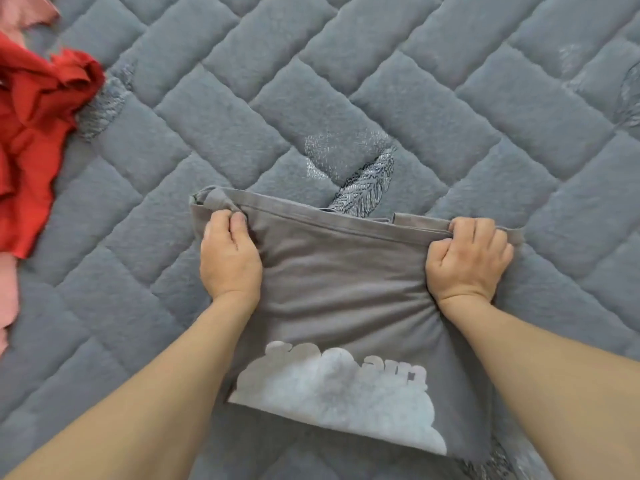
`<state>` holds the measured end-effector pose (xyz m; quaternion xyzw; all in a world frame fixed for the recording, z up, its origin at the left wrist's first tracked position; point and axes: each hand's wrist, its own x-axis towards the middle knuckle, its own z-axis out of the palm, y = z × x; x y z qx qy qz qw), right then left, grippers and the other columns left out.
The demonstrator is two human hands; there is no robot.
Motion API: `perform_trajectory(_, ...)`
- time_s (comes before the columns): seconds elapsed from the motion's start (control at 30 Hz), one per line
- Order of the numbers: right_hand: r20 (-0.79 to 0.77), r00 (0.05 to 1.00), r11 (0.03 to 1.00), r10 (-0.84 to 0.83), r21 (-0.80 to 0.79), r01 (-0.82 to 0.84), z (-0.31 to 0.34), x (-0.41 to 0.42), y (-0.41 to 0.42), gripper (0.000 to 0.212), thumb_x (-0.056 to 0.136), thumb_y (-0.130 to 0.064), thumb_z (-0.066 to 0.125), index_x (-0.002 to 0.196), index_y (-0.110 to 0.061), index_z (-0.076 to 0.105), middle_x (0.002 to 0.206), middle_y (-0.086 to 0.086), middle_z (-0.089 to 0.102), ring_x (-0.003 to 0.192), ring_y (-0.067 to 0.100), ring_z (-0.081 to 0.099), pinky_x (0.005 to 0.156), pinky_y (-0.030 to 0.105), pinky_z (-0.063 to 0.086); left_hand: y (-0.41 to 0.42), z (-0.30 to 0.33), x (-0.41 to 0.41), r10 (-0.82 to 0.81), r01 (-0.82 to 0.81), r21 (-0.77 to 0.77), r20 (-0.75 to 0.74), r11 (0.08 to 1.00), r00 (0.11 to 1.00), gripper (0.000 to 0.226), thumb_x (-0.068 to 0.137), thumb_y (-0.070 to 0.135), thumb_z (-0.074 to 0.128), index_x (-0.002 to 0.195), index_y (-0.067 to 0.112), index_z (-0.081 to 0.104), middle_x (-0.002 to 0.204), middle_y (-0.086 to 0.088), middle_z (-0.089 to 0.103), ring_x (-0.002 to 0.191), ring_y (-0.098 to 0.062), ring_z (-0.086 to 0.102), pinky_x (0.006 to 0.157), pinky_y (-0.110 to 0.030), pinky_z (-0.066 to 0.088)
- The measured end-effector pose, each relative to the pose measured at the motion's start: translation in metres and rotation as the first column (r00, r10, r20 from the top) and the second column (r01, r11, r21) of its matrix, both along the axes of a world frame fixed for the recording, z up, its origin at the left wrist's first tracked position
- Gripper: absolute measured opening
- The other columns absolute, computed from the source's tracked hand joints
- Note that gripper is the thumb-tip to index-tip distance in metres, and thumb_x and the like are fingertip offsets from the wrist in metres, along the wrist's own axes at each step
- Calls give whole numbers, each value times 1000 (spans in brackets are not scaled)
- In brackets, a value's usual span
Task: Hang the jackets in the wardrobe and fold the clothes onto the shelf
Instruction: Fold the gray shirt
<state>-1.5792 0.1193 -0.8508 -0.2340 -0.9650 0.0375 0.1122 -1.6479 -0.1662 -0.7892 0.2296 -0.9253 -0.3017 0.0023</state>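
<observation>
A grey T-shirt (pixel 341 282) with a white print near its near edge lies partly folded on the quilted grey mattress (pixel 346 98). My left hand (pixel 230 256) pinches the shirt's far left corner between thumb and fingers. My right hand (pixel 467 259) grips the far right corner in a fist, with the hem bunched under its fingers. Both hands hold the far edge stretched between them, just above the mattress.
A crumpled red garment (pixel 38 133) lies at the left edge of the mattress, with pink cloth (pixel 24 8) above it and more pink cloth (pixel 7 296) below it. Grey quilted mattress surrounds the shirt on all sides.
</observation>
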Motion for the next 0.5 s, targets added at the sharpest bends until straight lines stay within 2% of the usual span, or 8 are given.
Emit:
perform_trajectory(0.07, 10, 1000, 1000, -5, 0, 5, 1, 0, 0, 17, 72, -20, 52, 88, -15, 51, 91, 16, 52, 82, 33, 44, 72, 44, 28, 6, 17, -6, 31, -20, 204, -53, 979, 998, 35, 107, 29, 36, 75, 18, 44, 72, 8, 49, 68, -8, 45, 70, -31, 35)
perform_trajectory(0.1, 9, 1000, 1000, -8, 10, 8, 0, 1, 0, 16, 72, -20, 52, 88, -15, 51, 90, 16, 52, 82, 32, 41, 72, 44, 28, 6, 22, -11, 71, -58, 246, -43, 967, 997, 36, 107, 28, 35, 74, 19, 46, 75, 9, 51, 69, -6, 46, 70, -28, 35)
perform_trajectory(0.13, 7, 1000, 1000, -10, 16, 10, 1, 1, 0, 16, 72, -20, 51, 87, -15, 51, 90, 15, 51, 82, 31, 38, 71, 44, 27, 1, 23, -17, 115, -111, 228, -3, 967, 993, 37, 108, 29, 33, 79, 15, 51, 83, 2, 58, 77, -12, 51, 73, -29, 36)
perform_trajectory(0.2, 3, 1000, 1000, -2, 4, 2, 1, 1, 0, 15, 72, -20, 51, 86, -14, 51, 90, 15, 51, 82, 31, 36, 71, 44, 27, -15, 14, -26, 202, -203, -5, 140, 979, 969, 42, 108, 32, 28, 101, 3, 58, 110, -19, 64, 102, -35, 56, 85, -39, 36)
perform_trajectory(0.23, 2, 1000, 1000, -1, 4, 1, 0, 0, 0, 15, 72, -19, 51, 86, -14, 51, 90, 16, 51, 82, 31, 37, 71, 44, 27, -23, 5, -28, 220, -195, -140, 198, 971, 955, 43, 107, 31, 28, 108, 0, 57, 117, -25, 61, 110, -41, 54, 90, -44, 37)
perform_trajectory(0.3, -6, 1000, 1000, -6, 11, 6, -2, -1, 0, 16, 72, -20, 50, 86, -14, 51, 90, 16, 51, 82, 31, 38, 72, 44, 28, -26, -13, -27, 189, -106, -337, 222, 935, 957, 38, 106, 28, 31, 108, -1, 55, 117, -27, 62, 112, -45, 51, 91, -51, 35)
perform_trajectory(0.37, -17, 1000, 1000, -3, 18, 3, -3, 0, -1, 16, 72, -20, 48, 86, -14, 51, 90, 15, 51, 82, 31, 37, 71, 44, 27, -19, -26, -23, 184, -107, -394, 162, 913, 970, 35, 103, 27, 34, 104, -1, 56, 113, -25, 62, 108, -45, 51, 90, -52, 33)
perform_trajectory(0.5, -14, 1000, 1000, -6, 22, 7, -3, -1, 0, 16, 73, -21, 47, 86, -14, 53, 90, 15, 52, 82, 32, 40, 73, 43, 27, -18, -37, -23, 199, -156, -405, 65, 901, 978, 36, 101, 31, 34, 105, 2, 55, 115, -23, 58, 106, -42, 51, 87, -51, 33)
